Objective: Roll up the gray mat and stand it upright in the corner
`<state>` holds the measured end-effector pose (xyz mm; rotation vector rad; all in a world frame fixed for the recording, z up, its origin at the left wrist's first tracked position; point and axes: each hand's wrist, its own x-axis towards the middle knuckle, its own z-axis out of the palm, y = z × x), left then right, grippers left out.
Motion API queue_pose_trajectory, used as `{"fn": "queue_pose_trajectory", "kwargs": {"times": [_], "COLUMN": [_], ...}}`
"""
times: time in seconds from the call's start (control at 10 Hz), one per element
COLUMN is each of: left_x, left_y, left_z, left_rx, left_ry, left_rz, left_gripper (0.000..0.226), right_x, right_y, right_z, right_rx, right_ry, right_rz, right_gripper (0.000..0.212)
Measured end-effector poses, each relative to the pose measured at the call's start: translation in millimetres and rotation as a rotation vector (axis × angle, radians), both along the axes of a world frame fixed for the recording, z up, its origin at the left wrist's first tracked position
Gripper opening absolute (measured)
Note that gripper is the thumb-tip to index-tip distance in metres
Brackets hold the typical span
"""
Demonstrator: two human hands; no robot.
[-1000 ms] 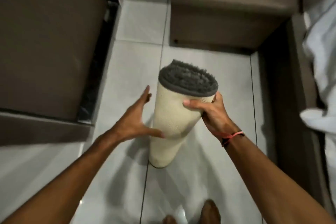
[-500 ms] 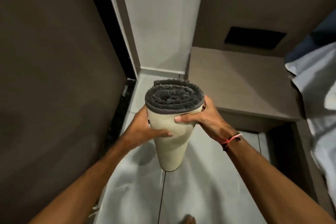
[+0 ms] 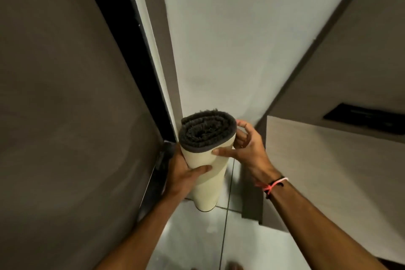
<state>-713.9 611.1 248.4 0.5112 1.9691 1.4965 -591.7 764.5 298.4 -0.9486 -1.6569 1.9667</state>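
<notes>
The gray mat (image 3: 208, 160) is rolled into an upright tube, cream backing outside and dark gray pile showing as a spiral at its top end. Its lower end is at the tiled floor (image 3: 192, 237); whether it touches the tiles I cannot tell. My left hand (image 3: 186, 173) wraps the tube's left side at mid height, thumb across the front. My right hand (image 3: 245, 147) holds the upper right side, thumb on the front just under the rim, fingers loosely curled behind. The roll stands close to the corner where the white wall (image 3: 230, 50) meets the dark door frame (image 3: 151, 85).
A large brown panel (image 3: 65, 116) fills the left side. A brown low cabinet (image 3: 328, 171) stands to the right, with a narrow strip of floor between it and the panel. My toes (image 3: 232, 266) show at the bottom edge.
The roll has been carried forward from the open floor into the narrow corner. My left hand went from open beside the roll to gripping it. The view has tilted up toward the wall.
</notes>
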Motion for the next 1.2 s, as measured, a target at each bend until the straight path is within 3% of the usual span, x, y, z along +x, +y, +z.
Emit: {"fn": "queue_pose_trajectory", "kwargs": {"times": [0.5, 0.7, 0.9, 1.0, 1.2], "left_x": [-119.4, -147.2, -145.4, -149.0, -134.2], "left_y": [110.1, 135.9, 134.7, 133.1, 110.5], "left_z": [-90.0, -109.7, -106.1, -99.0, -68.3], "left_rx": [-0.070, -0.162, -0.196, -0.272, -0.418], "left_ry": [-0.176, -0.166, -0.136, -0.130, 0.005], "left_rz": [0.249, 0.296, 0.331, 0.279, 0.143], "left_gripper": [0.111, 0.097, 0.093, 0.091, 0.102], "right_x": [-152.4, -185.4, -184.4, -186.3, -158.5], "right_y": [89.2, 106.3, 105.2, 103.8, 89.8], "right_z": [-82.9, -105.6, -112.5, -106.0, -75.4], "right_rx": [-0.005, -0.027, -0.073, -0.023, 0.286], "right_ry": [0.014, 0.066, 0.073, 0.026, -0.321], "right_rz": [0.015, 0.016, 0.044, 0.072, 0.028], "right_gripper": [0.075, 0.064, 0.066, 0.068, 0.084]}}
